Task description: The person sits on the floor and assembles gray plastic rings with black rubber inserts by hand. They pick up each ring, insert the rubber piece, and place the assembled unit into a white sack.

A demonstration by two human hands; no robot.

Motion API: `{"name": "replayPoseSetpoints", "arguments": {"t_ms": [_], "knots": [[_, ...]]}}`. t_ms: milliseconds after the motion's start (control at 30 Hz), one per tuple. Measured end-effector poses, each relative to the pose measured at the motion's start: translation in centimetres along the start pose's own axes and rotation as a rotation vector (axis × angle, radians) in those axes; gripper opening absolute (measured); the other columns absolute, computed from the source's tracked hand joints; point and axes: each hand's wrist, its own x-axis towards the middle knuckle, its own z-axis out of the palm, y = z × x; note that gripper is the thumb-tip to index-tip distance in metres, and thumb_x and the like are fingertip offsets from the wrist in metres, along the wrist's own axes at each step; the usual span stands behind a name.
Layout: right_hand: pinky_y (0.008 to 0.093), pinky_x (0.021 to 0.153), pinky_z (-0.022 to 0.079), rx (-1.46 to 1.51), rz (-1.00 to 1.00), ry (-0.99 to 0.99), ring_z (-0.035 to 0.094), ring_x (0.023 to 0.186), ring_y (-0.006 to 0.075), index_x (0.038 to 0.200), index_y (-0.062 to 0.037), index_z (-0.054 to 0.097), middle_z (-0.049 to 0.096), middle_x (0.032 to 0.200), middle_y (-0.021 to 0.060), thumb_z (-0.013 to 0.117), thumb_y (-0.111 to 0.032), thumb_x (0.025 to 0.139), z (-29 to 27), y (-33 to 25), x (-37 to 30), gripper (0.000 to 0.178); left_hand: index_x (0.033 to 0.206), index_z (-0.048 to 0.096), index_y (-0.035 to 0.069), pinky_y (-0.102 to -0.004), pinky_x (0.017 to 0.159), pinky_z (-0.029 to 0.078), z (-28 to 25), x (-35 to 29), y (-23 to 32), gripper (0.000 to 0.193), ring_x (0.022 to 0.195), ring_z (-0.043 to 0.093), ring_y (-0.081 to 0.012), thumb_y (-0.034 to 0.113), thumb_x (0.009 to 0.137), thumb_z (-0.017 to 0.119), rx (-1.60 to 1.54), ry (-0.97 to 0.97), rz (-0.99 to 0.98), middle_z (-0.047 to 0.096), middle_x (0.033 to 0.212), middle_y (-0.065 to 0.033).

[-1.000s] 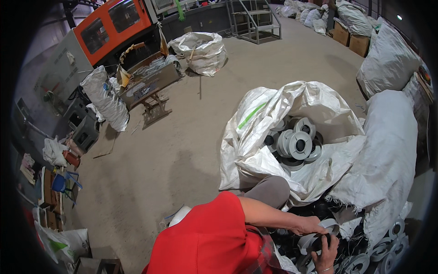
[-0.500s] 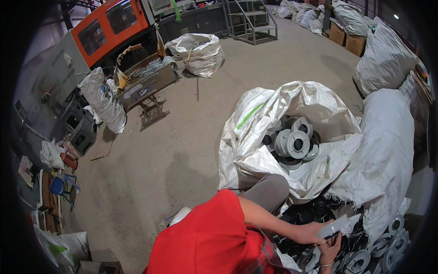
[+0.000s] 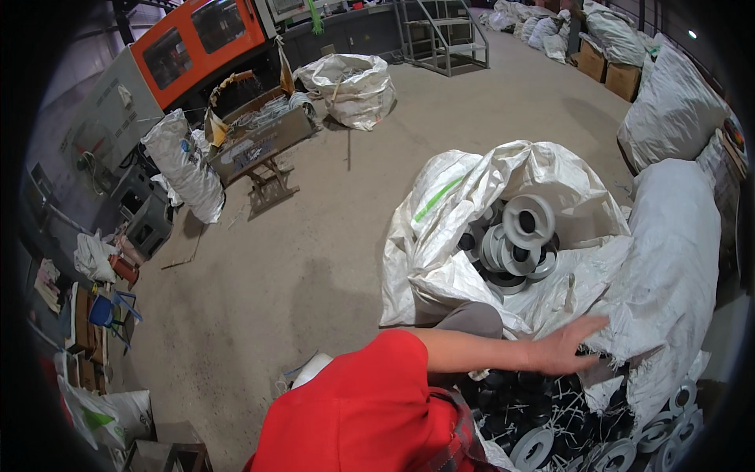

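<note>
My left hand (image 3: pixel 562 348) reaches out with fingers spread and nothing in it, beside the frayed edge of a white woven sack (image 3: pixel 676 236) lying on the right. My right hand is out of view. In front stands a wide-mouthed white sack (image 3: pixel 429 259) with several grey flanged plastic rings in it. One grey ring (image 3: pixel 513 224) appears above the others, facing me; whether it touches them I cannot tell. Below my left hand lie black round parts (image 3: pixel 495 405) with thin pale sticks among them. Another grey ring (image 3: pixel 532 448) lies at their near edge.
More grey rings (image 3: pixel 680 425) are heaped at the lower right. Full white sacks (image 3: pixel 672 102) and cardboard boxes (image 3: pixel 621 79) line the right side. Across the floor are a sack (image 3: pixel 362 98), a wooden-sided bin (image 3: pixel 267 141), metal steps (image 3: pixel 448 47) and an orange machine (image 3: pixel 169 67).
The grey ring has left my hands, and a ring now shows higher over the pile in the sack. My left hand has opened and moved up; my right hand has gone from view.
</note>
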Motion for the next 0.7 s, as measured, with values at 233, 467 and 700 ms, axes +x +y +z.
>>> {"name": "replayPoseSetpoints", "arguments": {"t_ms": [233, 467, 700], "knots": [[0.0376, 0.079, 0.046, -0.031, 0.015, -0.009, 0.058, 0.087, 0.0313, 0.121, -0.0027, 0.053, 0.064, 0.104, 0.0139, 0.059, -0.024, 0.087, 0.0, 1.8, -0.9, 0.041, 0.125, 0.043, -0.006, -0.0401, 0.102, 0.036, 6.0, -3.9, -3.6, 0.058, 0.121, 0.043, -0.038, 0.021, 0.077, 0.063, 0.018, -0.433, -0.196, 0.045, 0.129, -0.0248], [0.0368, 0.085, 0.045, -0.138, -0.032, -0.102, 0.059, 0.093, 0.0314, 0.122, -0.0021, 0.052, 0.064, 0.109, 0.0128, 0.061, -0.024, 0.085, -2.4, 1.9, -3.2, 0.043, 0.117, 0.053, -0.005, -0.0314, 0.074, 0.048, 9.2, -6.0, -6.2, 0.06, 0.086, 0.06, -0.0214, 0.032, 0.073, 0.07, -0.257, -0.735, -0.745, 0.061, 0.103, -0.0162], [0.0394, 0.076, 0.048, -0.032, -0.992, -0.367, 0.057, 0.092, 0.0397, 0.102, -0.0004, 0.056, 0.059, 0.101, 0.0209, 0.061, 0.004, 0.068, 1.8, -10.8, -5.1, 0.035, 0.099, 0.062, 0.008, -0.0296, 0.067, 0.05, 9.2, -6.5, -2.2, 0.023, 0.078, 0.063, -0.0142, 0.024, 0.083, 0.065, -0.964, -0.299, -1.382, 0.065, 0.087, -0.0044]]}}
